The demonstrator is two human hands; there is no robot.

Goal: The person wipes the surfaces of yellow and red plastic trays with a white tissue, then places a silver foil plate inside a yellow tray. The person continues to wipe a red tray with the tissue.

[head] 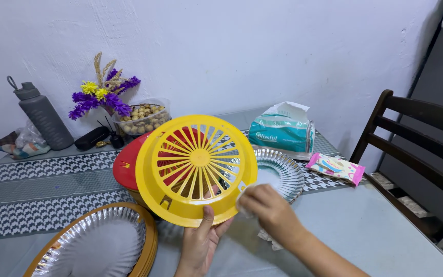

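My left hand (pixel 201 243) holds a yellow slotted plastic plate holder (pixel 196 169) upright by its lower rim, thumb on the front. My right hand (pixel 267 208) presses a small white tissue (pixel 246 197) against the holder's lower right rim. Behind the yellow holder a red plate holder (pixel 129 164) rests on a stack. A silver foil paper plate (pixel 280 172) lies flat just behind my right hand.
A silver paper plate in an orange holder (pixel 98 246) sits at the front left. At the back stand a grey bottle (pixel 42 115), purple and yellow flowers (pixel 103 95), a bowl of nuts (pixel 142 118) and a tissue pack (pixel 283 131). A pink wipes pack (pixel 337 168) and a dark chair (pixel 416 149) are at right.
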